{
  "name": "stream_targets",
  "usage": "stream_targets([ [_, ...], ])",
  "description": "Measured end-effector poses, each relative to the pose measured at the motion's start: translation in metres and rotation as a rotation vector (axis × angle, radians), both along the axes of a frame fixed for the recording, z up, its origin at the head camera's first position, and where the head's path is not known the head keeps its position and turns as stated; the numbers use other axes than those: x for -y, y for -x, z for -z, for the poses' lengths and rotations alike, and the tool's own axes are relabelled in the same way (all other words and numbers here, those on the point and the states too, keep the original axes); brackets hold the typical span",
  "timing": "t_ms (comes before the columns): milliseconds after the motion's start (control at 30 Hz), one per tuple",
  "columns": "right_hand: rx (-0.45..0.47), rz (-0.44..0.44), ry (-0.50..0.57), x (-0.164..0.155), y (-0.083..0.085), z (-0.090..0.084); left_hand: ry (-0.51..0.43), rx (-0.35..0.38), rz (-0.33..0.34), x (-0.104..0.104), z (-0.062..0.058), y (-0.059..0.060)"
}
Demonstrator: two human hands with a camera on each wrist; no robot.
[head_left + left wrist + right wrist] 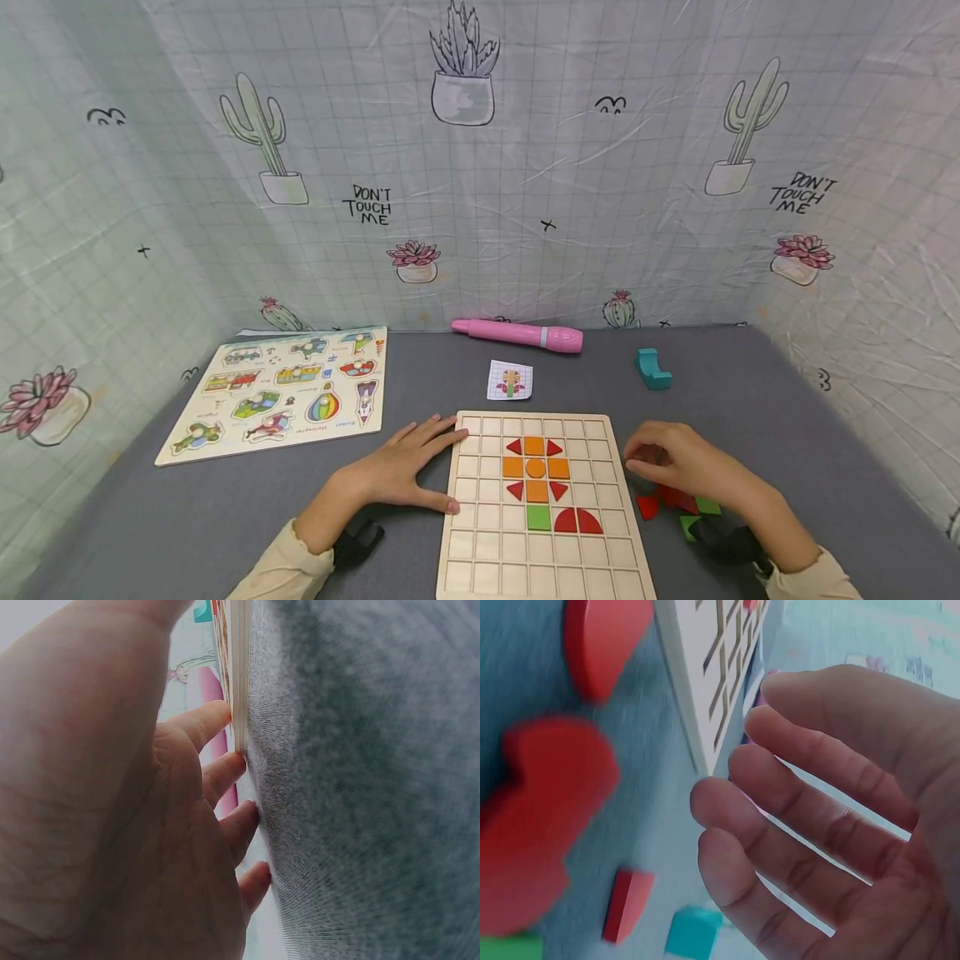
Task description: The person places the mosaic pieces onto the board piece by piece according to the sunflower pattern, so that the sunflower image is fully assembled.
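A wooden grid board (480,533) lies on the grey table (225,517), holding a flower of orange squares (535,468), red triangles, a green square (537,517) and two red quarter-rounds (577,522). My left hand (427,467) lies flat on the table, straight fingers and thumb touching the board's left edge (238,675). My right hand (645,457) hovers just right of the board over loose red pieces (647,506) and green pieces (707,505). Its fingers (780,825) are loosely curled and hold nothing in the right wrist view, near a red piece (532,817).
A pink pen (517,335), a small pattern card (510,380) and a teal block (652,369) lie behind the board. A picture peg puzzle (281,392) sits at the left. Cactus-print cloth walls in the table on three sides.
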State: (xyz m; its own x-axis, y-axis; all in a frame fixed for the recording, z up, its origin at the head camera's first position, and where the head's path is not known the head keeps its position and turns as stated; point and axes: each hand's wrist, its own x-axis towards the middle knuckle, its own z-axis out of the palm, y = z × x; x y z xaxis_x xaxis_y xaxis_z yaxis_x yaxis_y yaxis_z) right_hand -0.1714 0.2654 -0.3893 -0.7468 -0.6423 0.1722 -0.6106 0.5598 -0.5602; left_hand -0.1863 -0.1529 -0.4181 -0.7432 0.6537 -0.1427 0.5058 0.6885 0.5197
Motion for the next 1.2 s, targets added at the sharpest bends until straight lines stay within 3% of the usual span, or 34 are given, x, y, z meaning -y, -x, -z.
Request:
stream_targets([
  [200,-0.080,0.035,-0.007,-0.016,0.007,0.006,0.000,0.004,-0.005,0.000,0.000,0.000],
  [533,-0.098,0.106,-0.113,-0.034,0.015,0.012,0.001,-0.001,-0.004,0.001,-0.001,0.000],
  [800,-0.043,0.049,-0.075,-0.037,0.018,0.018,0.003,0.004,-0.006,0.003,-0.001,0.001],
  [1200,-0.098,0.018,-0.045,-0.032,0.020,0.022,-0.005,0.006,-0.004,0.003,-0.002,0.000],
])
